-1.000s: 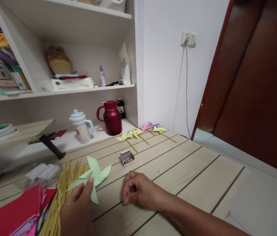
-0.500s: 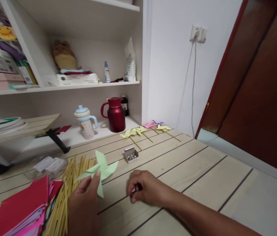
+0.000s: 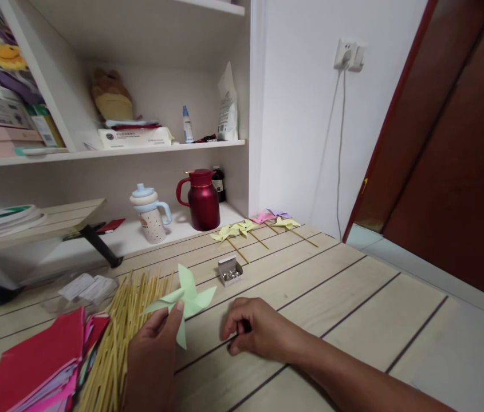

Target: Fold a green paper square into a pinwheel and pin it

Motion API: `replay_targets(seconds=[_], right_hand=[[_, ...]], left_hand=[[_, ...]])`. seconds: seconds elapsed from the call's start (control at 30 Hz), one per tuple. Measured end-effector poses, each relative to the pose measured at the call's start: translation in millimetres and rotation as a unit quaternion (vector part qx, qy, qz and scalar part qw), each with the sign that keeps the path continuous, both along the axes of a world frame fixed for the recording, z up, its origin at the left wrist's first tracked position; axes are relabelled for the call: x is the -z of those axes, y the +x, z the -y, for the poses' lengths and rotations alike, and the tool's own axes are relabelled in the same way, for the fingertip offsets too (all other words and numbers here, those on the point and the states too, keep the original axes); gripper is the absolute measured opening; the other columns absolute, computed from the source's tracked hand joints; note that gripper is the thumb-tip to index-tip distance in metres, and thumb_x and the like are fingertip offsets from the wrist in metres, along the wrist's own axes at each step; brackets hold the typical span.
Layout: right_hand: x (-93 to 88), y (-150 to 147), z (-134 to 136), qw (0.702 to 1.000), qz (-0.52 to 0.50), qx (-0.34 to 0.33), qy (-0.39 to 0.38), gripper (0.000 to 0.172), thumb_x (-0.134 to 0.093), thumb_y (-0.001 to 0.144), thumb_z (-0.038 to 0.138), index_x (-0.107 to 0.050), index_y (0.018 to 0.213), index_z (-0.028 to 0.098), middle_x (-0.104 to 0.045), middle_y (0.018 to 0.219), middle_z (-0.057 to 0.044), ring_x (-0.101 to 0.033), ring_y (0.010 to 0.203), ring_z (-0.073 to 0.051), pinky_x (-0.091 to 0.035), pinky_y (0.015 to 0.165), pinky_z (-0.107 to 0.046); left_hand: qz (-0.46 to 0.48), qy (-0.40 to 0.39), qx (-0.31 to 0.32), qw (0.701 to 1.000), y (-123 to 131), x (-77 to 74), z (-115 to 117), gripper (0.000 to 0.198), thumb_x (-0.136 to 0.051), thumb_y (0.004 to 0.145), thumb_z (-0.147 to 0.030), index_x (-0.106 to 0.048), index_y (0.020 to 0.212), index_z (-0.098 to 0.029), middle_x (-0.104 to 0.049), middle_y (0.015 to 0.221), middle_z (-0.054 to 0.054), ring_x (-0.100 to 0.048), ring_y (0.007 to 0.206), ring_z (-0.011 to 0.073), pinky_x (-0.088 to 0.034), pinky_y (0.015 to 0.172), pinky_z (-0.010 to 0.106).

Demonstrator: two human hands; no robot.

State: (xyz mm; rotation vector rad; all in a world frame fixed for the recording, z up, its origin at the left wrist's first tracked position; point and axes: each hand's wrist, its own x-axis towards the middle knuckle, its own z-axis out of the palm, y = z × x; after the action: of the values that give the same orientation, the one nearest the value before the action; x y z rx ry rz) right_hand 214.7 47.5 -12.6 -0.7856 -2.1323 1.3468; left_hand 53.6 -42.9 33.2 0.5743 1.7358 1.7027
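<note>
A light green paper pinwheel (image 3: pixel 195 301) is pinched at its centre between the thumb and fingers of my left hand (image 3: pixel 154 353). It has no stick on it. My right hand (image 3: pixel 262 328) rests on the wooden table (image 3: pixel 336 297) to the right, its fingers curled and the thumb close to the index finger. Something small and dark may be at those fingertips, too small to make out. Just beyond the hands stands a small open box (image 3: pixel 230 271) of shiny metal tacks. Thin yellowish sticks (image 3: pixel 113 337) lie in a loose bundle beside my left hand.
Red and coloured paper sheets (image 3: pixel 35 355) are stacked at the left, near a clear plastic pack (image 3: pixel 82 286). Several finished pinwheels (image 3: pixel 246 226) on sticks lie at the back edge. A red jug (image 3: pixel 203 206) and a spotted cup (image 3: pixel 151 220) stand on the shelf behind.
My left hand has moved slightly to the right with the green pinwheel in it. My right hand has kept its place and its curled shape.
</note>
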Motion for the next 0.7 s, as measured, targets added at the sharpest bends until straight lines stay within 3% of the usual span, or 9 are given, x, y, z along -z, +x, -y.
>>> replay_targets(seconds=[0.1, 0.27, 0.4, 0.7], right_hand=[[-0.5, -0.1, 2.2, 1.000, 0.003, 0.004, 0.001, 0.022, -0.086, 0.056, 0.009, -0.078, 0.074, 0.021, -0.056, 0.074, 0.003, -0.050, 0.062, -0.009, -0.040, 0.055, -0.020], [-2.0, 0.6, 3.8, 1.000, 0.008, 0.000, 0.006, 0.019, -0.084, 0.059, 0.008, -0.078, 0.072, 0.021, -0.057, 0.076, 0.002, -0.050, 0.061, -0.009, -0.039, 0.055, -0.020], [-1.1, 1.0, 3.2, 1.000, 0.010, 0.007, 0.004, 0.021, -0.083, 0.058, 0.007, -0.078, 0.073, 0.021, -0.057, 0.075, 0.002, -0.050, 0.061, -0.009, -0.039, 0.054, -0.019], [2.0, 1.3, 1.8, 1.000, 0.001, 0.000, 0.005, 0.016, -0.081, 0.060, 0.009, -0.078, 0.071, 0.021, -0.058, 0.073, 0.002, -0.050, 0.060, -0.009, -0.039, 0.054, -0.019]], left_hand=[[-0.026, -0.017, 0.002, 1.000, -0.2, 0.0, 1.9, 0.042, -0.076, 0.061, -0.047, -0.072, 0.089, -0.017, -0.063, 0.059, -0.005, -0.056, 0.064, 0.0158, -0.042, 0.061, 0.023], [-0.069, -0.029, 0.011, 0.997, -1.8, 1.6, 3.3, 0.035, -0.075, 0.063, -0.046, -0.071, 0.081, -0.017, -0.063, 0.059, -0.004, -0.054, 0.062, 0.0151, -0.041, 0.060, 0.023], [-0.067, -0.038, 0.007, 0.997, -3.1, 4.6, 2.4, 0.038, -0.076, 0.064, -0.044, -0.071, 0.090, -0.016, -0.065, 0.063, -0.004, -0.053, 0.062, 0.0150, -0.040, 0.061, 0.024], [-0.060, -0.047, 0.005, 0.997, -6.8, 7.4, 1.5, 0.038, -0.076, 0.062, -0.046, -0.071, 0.086, -0.017, -0.069, 0.069, -0.003, -0.056, 0.069, 0.0165, -0.041, 0.065, 0.024]])
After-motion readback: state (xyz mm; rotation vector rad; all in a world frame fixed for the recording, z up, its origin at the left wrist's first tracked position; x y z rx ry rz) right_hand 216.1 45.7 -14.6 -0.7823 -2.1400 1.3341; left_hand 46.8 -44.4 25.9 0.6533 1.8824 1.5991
